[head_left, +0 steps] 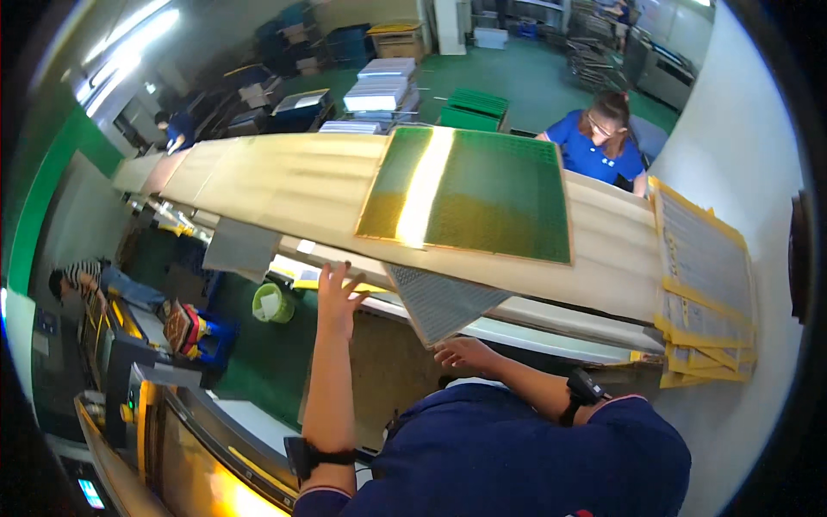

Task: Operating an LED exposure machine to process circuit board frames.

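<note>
A large green, glossy panel with a copper-coloured edge lies flat on the long pale belt table. My left hand is raised in front of the table's near edge, fingers spread, holding nothing. Below that edge, a grey, finely patterned sheet sticks out with one corner toward me; its far part is hidden under the table. Close to this corner is my right hand, fingers loosely extended. Whether its fingertips touch the sheet I cannot tell.
Yellow-edged, framed grey sheets are stacked at the table's right end. A co-worker in blue is across the table. Another grey sheet juts out farther left, near a green bin. A machine stands at lower left.
</note>
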`<state>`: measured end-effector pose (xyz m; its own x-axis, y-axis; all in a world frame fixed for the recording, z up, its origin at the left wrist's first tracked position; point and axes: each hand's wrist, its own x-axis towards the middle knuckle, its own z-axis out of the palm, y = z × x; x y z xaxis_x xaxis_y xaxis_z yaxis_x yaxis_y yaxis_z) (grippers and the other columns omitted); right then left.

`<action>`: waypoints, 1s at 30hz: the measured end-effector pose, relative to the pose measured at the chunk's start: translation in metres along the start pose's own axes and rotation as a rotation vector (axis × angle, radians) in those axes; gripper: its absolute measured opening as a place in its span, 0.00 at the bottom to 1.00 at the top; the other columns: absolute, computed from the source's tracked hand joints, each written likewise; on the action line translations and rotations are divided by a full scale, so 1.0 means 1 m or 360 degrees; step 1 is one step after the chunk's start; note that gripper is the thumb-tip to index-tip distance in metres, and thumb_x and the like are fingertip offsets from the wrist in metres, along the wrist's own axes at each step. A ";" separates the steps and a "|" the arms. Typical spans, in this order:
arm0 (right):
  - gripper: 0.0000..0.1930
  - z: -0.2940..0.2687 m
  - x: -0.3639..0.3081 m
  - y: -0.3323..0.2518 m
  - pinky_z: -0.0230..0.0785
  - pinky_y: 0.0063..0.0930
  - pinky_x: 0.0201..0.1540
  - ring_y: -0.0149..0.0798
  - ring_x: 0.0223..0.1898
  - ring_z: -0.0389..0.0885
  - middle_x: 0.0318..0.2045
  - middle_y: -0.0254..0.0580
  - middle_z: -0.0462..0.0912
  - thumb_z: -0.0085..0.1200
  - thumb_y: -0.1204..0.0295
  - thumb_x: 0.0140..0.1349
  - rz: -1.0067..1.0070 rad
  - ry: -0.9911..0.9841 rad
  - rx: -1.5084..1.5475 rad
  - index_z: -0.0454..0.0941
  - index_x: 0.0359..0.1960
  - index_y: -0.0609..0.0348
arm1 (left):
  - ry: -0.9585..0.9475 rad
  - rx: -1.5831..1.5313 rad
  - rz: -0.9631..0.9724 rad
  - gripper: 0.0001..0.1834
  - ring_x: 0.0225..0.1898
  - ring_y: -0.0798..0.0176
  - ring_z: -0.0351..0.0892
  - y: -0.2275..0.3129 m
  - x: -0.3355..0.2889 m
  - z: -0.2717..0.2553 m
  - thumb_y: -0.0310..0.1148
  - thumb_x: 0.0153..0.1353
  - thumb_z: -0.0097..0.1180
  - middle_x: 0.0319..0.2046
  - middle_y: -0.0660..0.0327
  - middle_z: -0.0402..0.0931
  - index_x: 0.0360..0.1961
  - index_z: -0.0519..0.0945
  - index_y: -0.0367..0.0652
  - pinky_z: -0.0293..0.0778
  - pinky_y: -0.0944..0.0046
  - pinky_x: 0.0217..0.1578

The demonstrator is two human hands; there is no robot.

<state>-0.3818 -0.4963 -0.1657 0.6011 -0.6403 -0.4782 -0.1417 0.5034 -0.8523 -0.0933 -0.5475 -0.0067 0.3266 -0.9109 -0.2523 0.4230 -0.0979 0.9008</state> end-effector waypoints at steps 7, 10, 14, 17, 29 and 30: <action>0.21 -0.009 -0.048 0.015 0.74 0.25 0.47 0.32 0.42 0.82 0.43 0.39 0.84 0.46 0.58 0.71 -0.0091 0.0163 -0.0103 0.77 0.54 0.61 | 0.0070 -0.0167 0.0028 0.23 0.44 0.56 0.78 -0.005 0.058 0.042 0.33 0.56 0.59 0.43 0.57 0.75 0.52 0.70 0.41 0.78 0.47 0.41; 0.18 -0.019 -0.055 0.025 0.73 0.28 0.51 0.32 0.42 0.81 0.43 0.42 0.84 0.49 0.63 0.71 -0.0213 0.0279 -0.0151 0.77 0.53 0.64 | -0.0372 -0.0002 -0.0084 0.29 0.51 0.52 0.77 0.010 -0.029 0.062 0.28 0.52 0.56 0.50 0.54 0.75 0.58 0.68 0.37 0.78 0.46 0.45; 0.18 -0.016 -0.056 0.014 0.74 0.28 0.51 0.34 0.43 0.82 0.43 0.44 0.85 0.51 0.64 0.69 -0.0255 0.0290 -0.0289 0.77 0.53 0.64 | -0.0805 -0.0514 -0.0429 0.29 0.57 0.51 0.75 0.009 -0.074 0.038 0.27 0.55 0.54 0.54 0.51 0.74 0.60 0.66 0.33 0.78 0.51 0.49; 0.19 -0.007 -0.050 -0.017 0.74 0.33 0.48 0.38 0.42 0.83 0.40 0.44 0.85 0.51 0.57 0.68 -0.0184 0.0103 -0.0822 0.80 0.50 0.59 | -0.0262 -0.0190 -0.0262 0.23 0.51 0.54 0.78 0.005 -0.062 0.030 0.30 0.58 0.55 0.48 0.53 0.78 0.54 0.72 0.32 0.78 0.54 0.48; 0.21 0.124 0.046 -0.056 0.70 0.38 0.55 0.47 0.51 0.80 0.49 0.49 0.82 0.47 0.57 0.68 -0.0444 -0.1101 -0.1259 0.78 0.53 0.59 | 0.1304 -0.0532 0.0478 0.22 0.49 0.48 0.78 -0.003 -0.295 -0.220 0.42 0.61 0.55 0.46 0.54 0.79 0.52 0.75 0.39 0.74 0.49 0.53; 0.20 0.138 0.050 -0.056 0.70 0.36 0.56 0.44 0.51 0.81 0.49 0.47 0.83 0.48 0.58 0.69 -0.0412 -0.1258 -0.1317 0.77 0.54 0.58 | 0.1596 -0.0570 0.0529 0.23 0.51 0.47 0.76 -0.037 -0.326 -0.250 0.42 0.61 0.55 0.48 0.54 0.78 0.53 0.75 0.39 0.73 0.49 0.54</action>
<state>-0.2350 -0.4766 -0.1124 0.9671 0.0166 -0.2539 -0.2368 -0.3064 -0.9220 -0.0039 -0.1465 -0.0465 0.9349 -0.1181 -0.3346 0.3543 0.3591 0.8634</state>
